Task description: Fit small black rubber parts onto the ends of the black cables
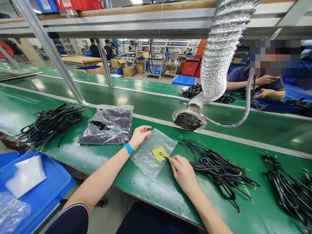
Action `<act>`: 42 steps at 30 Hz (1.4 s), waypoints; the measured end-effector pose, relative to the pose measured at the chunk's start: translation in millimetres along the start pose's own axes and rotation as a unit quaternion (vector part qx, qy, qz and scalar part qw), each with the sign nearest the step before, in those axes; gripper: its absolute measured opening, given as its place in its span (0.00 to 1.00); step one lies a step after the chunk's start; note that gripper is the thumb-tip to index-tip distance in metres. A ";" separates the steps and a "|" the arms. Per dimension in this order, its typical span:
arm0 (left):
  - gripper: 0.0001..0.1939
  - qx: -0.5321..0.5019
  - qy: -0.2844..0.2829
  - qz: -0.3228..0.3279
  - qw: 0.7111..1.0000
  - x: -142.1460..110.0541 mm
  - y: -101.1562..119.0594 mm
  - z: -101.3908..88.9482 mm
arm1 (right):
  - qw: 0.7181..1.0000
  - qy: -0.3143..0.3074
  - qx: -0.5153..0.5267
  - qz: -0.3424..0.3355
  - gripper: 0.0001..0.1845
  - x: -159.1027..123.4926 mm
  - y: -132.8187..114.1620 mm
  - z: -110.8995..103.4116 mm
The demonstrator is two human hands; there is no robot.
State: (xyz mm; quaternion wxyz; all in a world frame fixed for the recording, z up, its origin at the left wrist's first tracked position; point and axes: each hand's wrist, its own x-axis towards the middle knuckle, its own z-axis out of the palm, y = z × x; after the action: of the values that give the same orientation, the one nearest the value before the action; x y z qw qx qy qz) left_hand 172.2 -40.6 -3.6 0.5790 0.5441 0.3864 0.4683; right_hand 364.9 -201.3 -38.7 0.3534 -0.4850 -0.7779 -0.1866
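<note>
My left hand (140, 135) rests on the far edge of a flat clear plastic bag (148, 154) on the green bench, fingers curled and pinched on something small and dark. A blue band is on that wrist. My right hand (181, 170) is closed in a pinch on a thin wire end that touches a small yellow pad (159, 153) lying on the bag. A pile of black cables (216, 167) lies just right of my right hand.
A clear bag of small black parts (108, 125) and a bundle of black cables (50, 123) lie to the left. A fume extractor fan (187, 120) on a silver duct hangs ahead. More cables (290, 188) at right. Blue tray (56, 178) below left. A person works opposite.
</note>
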 end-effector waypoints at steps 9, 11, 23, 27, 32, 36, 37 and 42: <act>0.18 -0.150 -0.068 -0.074 0.984 -16.1 6.9 8.4 | 1.000 0.002 -0.015 0.002 0.04 3.5 -0.3 -1.2; 0.23 -0.172 -0.105 -0.082 0.976 -23.0 5.8 16.5 | 0.998 0.053 0.025 0.034 0.05 6.6 -2.5 -5.2; 0.37 -0.190 -0.199 -0.149 0.950 -45.8 3.6 43.2 | 0.989 0.112 0.073 0.066 0.11 7.8 -4.3 -6.4; 0.35 -0.204 -0.223 -0.163 0.939 -47.6 6.3 41.9 | 0.990 0.108 0.066 0.065 0.10 7.7 -3.5 -6.3; 0.33 -0.231 -0.217 -0.185 0.930 -48.6 9.0 39.6 | 0.991 0.111 0.051 0.063 0.11 9.9 -3.6 -6.3; 0.33 -0.236 -0.213 -0.180 0.931 -47.6 8.3 39.5 | 0.991 0.111 0.050 0.062 0.11 11.2 -4.3 -7.0; 0.32 -0.235 -0.213 -0.178 0.931 -47.2 7.9 39.6 | 0.990 0.112 0.051 0.063 0.11 11.1 -4.4 -7.3; 0.30 -0.226 -0.227 -0.167 0.932 -45.4 4.9 39.2 | 0.991 0.111 0.052 0.063 0.11 10.4 -4.2 -8.4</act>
State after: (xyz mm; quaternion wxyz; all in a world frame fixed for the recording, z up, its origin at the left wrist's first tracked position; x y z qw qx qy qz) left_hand 197.1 -95.0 2.7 0.8291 0.4181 0.2138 0.3034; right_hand 361.3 -202.0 -25.2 0.4729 -0.4903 -0.7105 -0.1764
